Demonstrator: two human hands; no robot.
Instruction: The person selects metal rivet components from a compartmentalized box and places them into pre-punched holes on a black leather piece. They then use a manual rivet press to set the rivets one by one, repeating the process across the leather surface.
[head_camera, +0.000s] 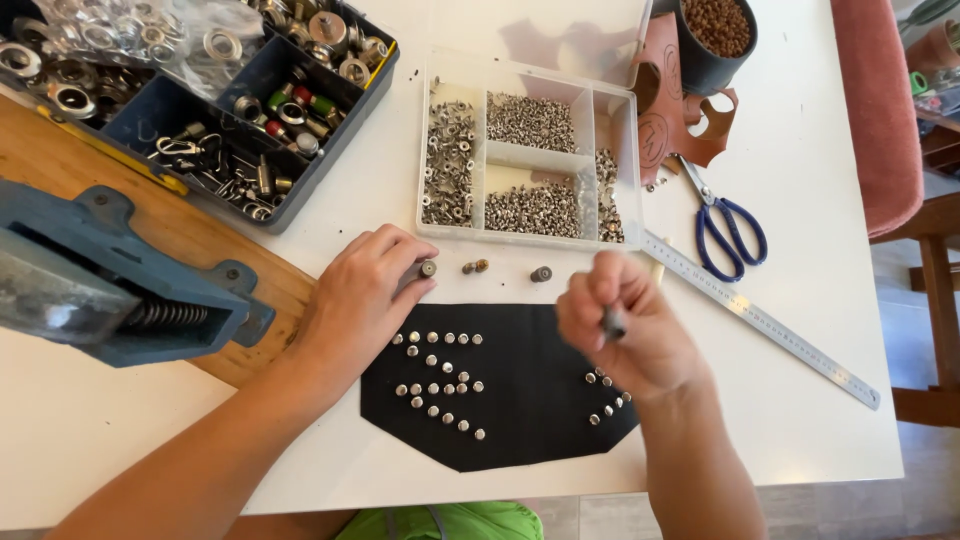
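Note:
A black leather piece (520, 385) lies flat on the white table near its front edge, set with several silver rivets in two clusters. My left hand (360, 300) rests at the piece's upper left corner and holds a small metal cylinder tool (424, 270) between thumb and fingers. My right hand (625, 325) hovers over the right rivet cluster, fingers closed on a short dark metal punch (612, 322). Two small metal pieces (474, 266) and another small metal cylinder (540, 273) lie on the table just above the leather.
A clear compartment box of silver rivets (530, 160) sits behind the leather. A blue hardware organizer (220, 100) is at the back left, a blue hand press (110, 280) on a wooden board at left. A steel ruler (760, 320), blue scissors (730, 230), brown leather scraps and a dark cup are at right.

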